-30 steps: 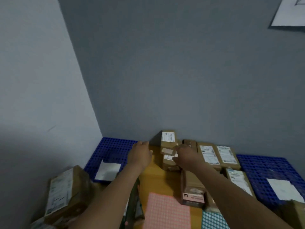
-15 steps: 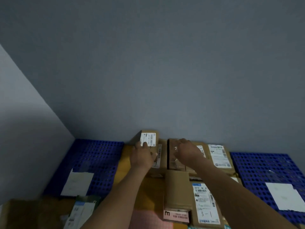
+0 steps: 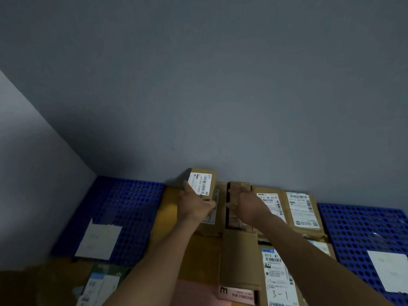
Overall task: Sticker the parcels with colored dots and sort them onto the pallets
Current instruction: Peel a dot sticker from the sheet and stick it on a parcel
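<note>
Left hand (image 3: 194,206) is tightening round the labelled box (image 3: 202,183), now tilting more than half a second ago.
Right hand (image 3: 247,206) is gripping the neighbouring brown parcel (image 3: 239,187); both parcels are sitting against the wall, between the left pallet (image 3: 132,206) and the right pallet (image 3: 353,228).

Matt cardboard parcels (image 3: 239,259) with paper labels; perforated plastic pallets (image 3: 132,208).

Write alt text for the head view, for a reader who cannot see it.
A person's left hand grips a small labelled box and the right hand holds a taped parcel beside it, among parcels packed against a grey wall. The blue left pallet and right pallet each bear a white sheet.
</note>
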